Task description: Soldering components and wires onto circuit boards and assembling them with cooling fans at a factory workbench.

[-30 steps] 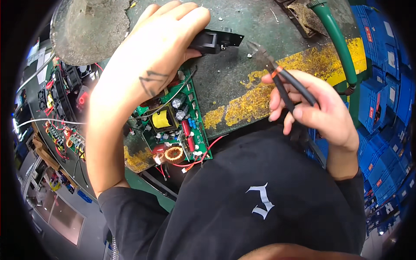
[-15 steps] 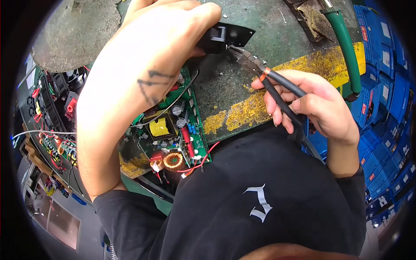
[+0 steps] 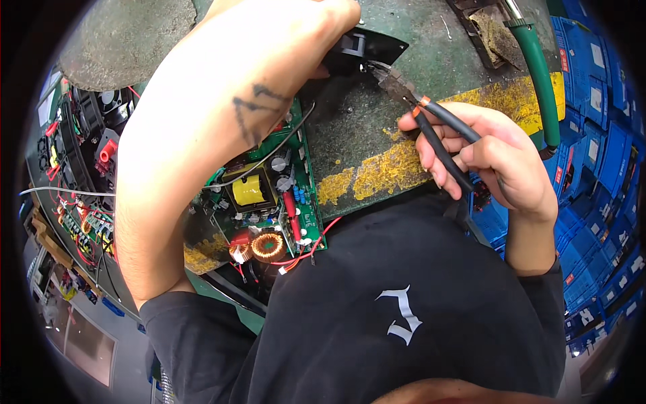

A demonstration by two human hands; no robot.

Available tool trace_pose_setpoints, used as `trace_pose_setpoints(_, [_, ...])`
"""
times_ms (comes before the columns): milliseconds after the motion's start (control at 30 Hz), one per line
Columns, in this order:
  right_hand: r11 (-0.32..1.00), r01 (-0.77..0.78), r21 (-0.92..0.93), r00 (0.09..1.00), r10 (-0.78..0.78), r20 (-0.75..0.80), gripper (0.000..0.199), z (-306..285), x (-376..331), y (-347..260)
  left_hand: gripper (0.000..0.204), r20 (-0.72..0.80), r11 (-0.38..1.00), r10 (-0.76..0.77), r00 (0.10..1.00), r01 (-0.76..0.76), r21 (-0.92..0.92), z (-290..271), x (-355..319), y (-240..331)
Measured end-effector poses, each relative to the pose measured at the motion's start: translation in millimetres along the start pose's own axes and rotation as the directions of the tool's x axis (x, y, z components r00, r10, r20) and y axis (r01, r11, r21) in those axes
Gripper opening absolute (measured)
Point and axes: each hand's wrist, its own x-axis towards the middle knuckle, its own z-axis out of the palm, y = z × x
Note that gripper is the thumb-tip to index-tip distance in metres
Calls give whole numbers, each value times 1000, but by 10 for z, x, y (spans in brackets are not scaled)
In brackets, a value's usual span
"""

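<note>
My right hand (image 3: 494, 151) is closed round the black handles of a pair of cutting pliers (image 3: 441, 124) with orange bands near the pivot. The jaws point up and left, their tips at a small metal piece on a black panel (image 3: 380, 48). That panel carries a rectangular socket-like part (image 3: 352, 46) on its face. At the top, my left hand (image 3: 330, 23) grips the panel's left side; most of its fingers are hidden behind the hand and forearm. Beneath my left forearm lies a green circuit board (image 3: 308, 209) with a yellow transformer (image 3: 247, 191) and copper coils (image 3: 268, 248).
A green-handled soldering iron (image 3: 538, 77) hangs at the far right beside a stand with a sponge (image 3: 494, 37). Fans and wired units (image 3: 81, 145) crowd the left. Blue bins (image 3: 592, 135) line the right. A grey wire (image 3: 269, 161) crosses the board.
My left hand and the panel have shifted slightly right and up. The pliers have moved a little right with the panel, their tips still at its metal piece.
</note>
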Motion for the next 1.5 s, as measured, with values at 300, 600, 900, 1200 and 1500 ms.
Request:
trace_pose_setpoints(300, [999, -15, -44, 999, 14, -31, 64, 23, -5, 5, 44, -53, 999, 28, 998, -26, 41, -20, 67, 58])
trace_pose_setpoints(600, [994, -8, -113, 999, 4, -39, 50, 79, -5, -3, 53, -60, 995, 76, 995, -72, 74, -63, -115, -27])
trace_pose_setpoints(900, [997, 9, 72, 996, -2, -93, 41, 214, 15, 179, 35, -31, 999, 45, 998, -46, -16, 164, -49, -127])
trace_pose_setpoints(1200, [995, 48, 83, 996, -42, -78, 45, 215, -31, 256, 29, -33, 996, 57, 998, -59, -71, 142, -48, -81])
trace_pose_setpoints(1500, [38, -106, -994, 700, -707, -101, 75, 435, -199, 710, 32, 5, 999, -44, 999, 43, 12, -76, 13, 181])
